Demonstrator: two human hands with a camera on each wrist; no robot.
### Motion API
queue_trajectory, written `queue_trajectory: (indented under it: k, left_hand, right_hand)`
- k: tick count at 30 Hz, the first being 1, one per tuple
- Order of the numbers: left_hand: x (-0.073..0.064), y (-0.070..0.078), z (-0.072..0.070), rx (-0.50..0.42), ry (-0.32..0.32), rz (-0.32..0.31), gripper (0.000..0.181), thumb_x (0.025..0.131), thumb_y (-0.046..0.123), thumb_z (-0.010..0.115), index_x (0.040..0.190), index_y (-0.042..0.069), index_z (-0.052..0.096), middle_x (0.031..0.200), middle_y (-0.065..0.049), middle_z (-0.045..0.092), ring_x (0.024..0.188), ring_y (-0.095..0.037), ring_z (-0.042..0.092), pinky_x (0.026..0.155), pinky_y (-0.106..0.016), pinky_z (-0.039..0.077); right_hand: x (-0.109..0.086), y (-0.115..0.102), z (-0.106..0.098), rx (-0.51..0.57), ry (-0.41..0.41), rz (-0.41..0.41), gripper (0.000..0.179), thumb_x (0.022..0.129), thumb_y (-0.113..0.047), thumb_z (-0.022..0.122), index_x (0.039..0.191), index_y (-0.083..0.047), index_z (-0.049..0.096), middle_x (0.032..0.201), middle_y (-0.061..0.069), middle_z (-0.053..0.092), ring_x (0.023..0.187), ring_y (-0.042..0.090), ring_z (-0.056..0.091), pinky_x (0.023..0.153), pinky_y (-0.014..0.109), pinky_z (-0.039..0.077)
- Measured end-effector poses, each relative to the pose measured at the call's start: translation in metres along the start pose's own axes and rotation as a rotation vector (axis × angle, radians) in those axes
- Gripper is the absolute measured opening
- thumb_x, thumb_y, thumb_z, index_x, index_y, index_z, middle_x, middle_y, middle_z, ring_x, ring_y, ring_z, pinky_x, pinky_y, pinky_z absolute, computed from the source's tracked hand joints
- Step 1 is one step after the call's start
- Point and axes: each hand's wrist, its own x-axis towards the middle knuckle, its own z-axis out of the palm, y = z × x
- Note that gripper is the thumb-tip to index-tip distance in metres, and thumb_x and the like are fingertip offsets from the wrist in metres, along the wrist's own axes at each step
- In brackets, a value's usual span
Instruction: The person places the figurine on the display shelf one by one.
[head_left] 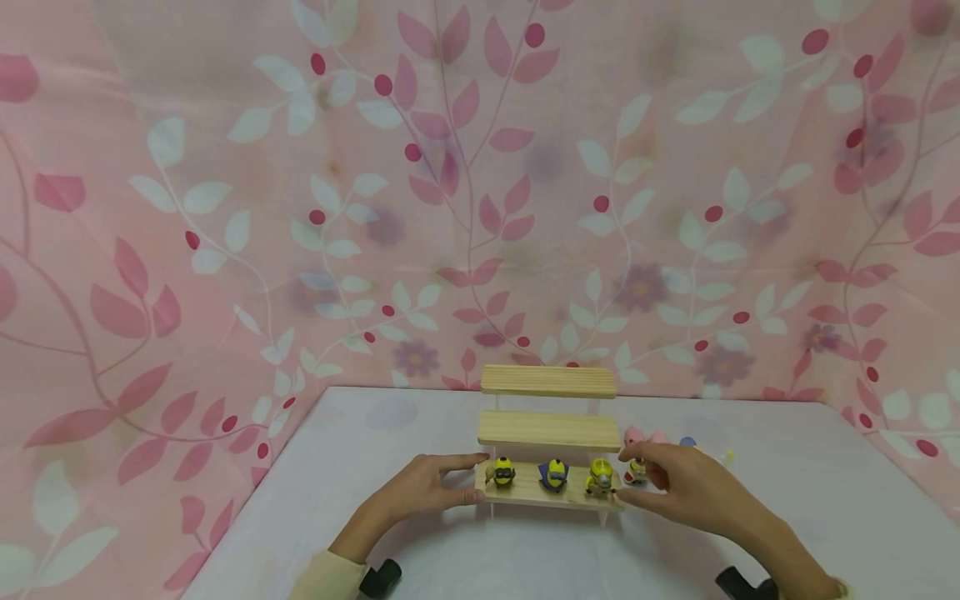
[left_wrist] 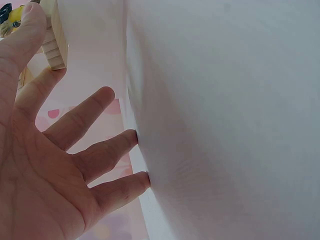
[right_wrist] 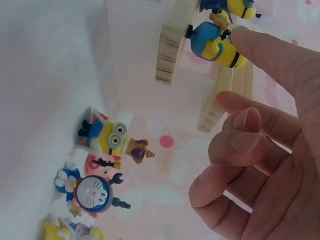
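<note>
A small tiered wooden display shelf (head_left: 547,429) stands on the white table. Three yellow minion figures sit along its lowest board: one with dark goggles (head_left: 504,473), one with a blue cape (head_left: 554,476) and one in blue (right_wrist: 207,42) at the right end. My left hand (head_left: 431,487) holds that board's left end between thumb and index finger; the other fingers spread out, two reaching the table. At the right end is my right hand (head_left: 686,483), its thumb close to the blue minion and its other fingers loosely bent; contact is unclear.
Right of the shelf, partly behind my right hand, several toys stand on the table: a crowned minion (right_wrist: 110,135), a blue-and-white cat figure (right_wrist: 92,192) and a yellow figure (right_wrist: 56,231). A pink leaf-patterned cloth (head_left: 465,208) hangs behind the white table (head_left: 360,433).
</note>
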Motion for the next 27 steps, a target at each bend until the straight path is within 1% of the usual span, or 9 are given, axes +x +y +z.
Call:
queue_trajectory:
  k: [5, 10, 12, 15, 19, 22, 27]
  left_hand:
    - [0.000, 0.000, 0.000, 0.000, 0.005, 0.000, 0.064, 0.077, 0.065, 0.059, 0.133, 0.036, 0.050, 0.125, 0.005, 0.057, 0.118, -0.017, 0.049, 0.089, -0.044, 0.045]
    - [0.000, 0.000, 0.000, 0.001, 0.008, -0.003, 0.063, 0.077, 0.065, 0.059, 0.133, 0.037, 0.050, 0.125, 0.006, 0.056, 0.118, -0.016, 0.049, 0.090, -0.044, 0.045]
    - [0.000, 0.000, 0.000, 0.003, 0.010, -0.002, 0.063, 0.077, 0.065, 0.059, 0.133, 0.037, 0.050, 0.125, 0.006, 0.057, 0.118, -0.016, 0.049, 0.089, -0.044, 0.045]
    - [0.000, 0.000, 0.000, 0.005, 0.012, 0.000, 0.063, 0.077, 0.065, 0.059, 0.133, 0.037, 0.050, 0.124, 0.005, 0.057, 0.117, -0.017, 0.050, 0.089, -0.044, 0.045]
    - [0.000, 0.000, 0.000, 0.012, 0.016, 0.007, 0.064, 0.077, 0.065, 0.059, 0.133, 0.036, 0.051, 0.124, 0.005, 0.057, 0.118, -0.018, 0.050, 0.091, -0.043, 0.045]
    - [0.001, -0.001, 0.001, 0.030, 0.021, 0.020, 0.064, 0.077, 0.066, 0.058, 0.133, 0.036, 0.050, 0.124, 0.007, 0.057, 0.118, -0.017, 0.049, 0.092, -0.042, 0.044]
    - [0.001, -0.003, 0.001, 0.041, 0.022, 0.026, 0.064, 0.077, 0.067, 0.057, 0.133, 0.037, 0.050, 0.125, 0.010, 0.056, 0.118, -0.016, 0.049, 0.092, -0.042, 0.044]
  right_hand:
    - [-0.003, 0.006, -0.001, 0.003, -0.011, -0.004, 0.037, 0.075, -0.053, 0.071, 0.103, -0.032, 0.060, 0.059, -0.015, 0.037, 0.051, -0.004, 0.029, 0.046, 0.018, 0.028]
    - [-0.005, 0.010, -0.005, 0.001, -0.021, 0.019, 0.038, 0.074, -0.053, 0.071, 0.105, -0.034, 0.061, 0.060, -0.014, 0.041, 0.052, -0.003, 0.032, 0.047, 0.019, 0.030]
    - [-0.006, 0.012, -0.006, -0.001, -0.019, 0.021, 0.037, 0.074, -0.053, 0.072, 0.104, -0.035, 0.060, 0.060, -0.014, 0.042, 0.053, -0.003, 0.034, 0.047, 0.019, 0.030]
    - [-0.006, 0.015, -0.006, 0.009, -0.023, 0.013, 0.034, 0.075, -0.050, 0.071, 0.103, -0.035, 0.059, 0.061, -0.014, 0.041, 0.053, -0.002, 0.033, 0.047, 0.019, 0.029]
    - [-0.005, 0.021, -0.004, 0.030, -0.029, 0.006, 0.029, 0.079, -0.045, 0.071, 0.102, -0.031, 0.060, 0.060, -0.016, 0.039, 0.051, -0.003, 0.032, 0.044, 0.018, 0.029]
    - [-0.003, 0.024, -0.003, 0.037, -0.027, 0.014, 0.027, 0.080, -0.043, 0.071, 0.100, -0.028, 0.062, 0.058, -0.017, 0.039, 0.050, -0.003, 0.033, 0.044, 0.018, 0.030]
    - [0.000, 0.032, -0.001, 0.042, -0.055, 0.065, 0.027, 0.080, -0.041, 0.072, 0.100, -0.024, 0.064, 0.059, -0.015, 0.042, 0.052, -0.001, 0.038, 0.045, 0.018, 0.033]
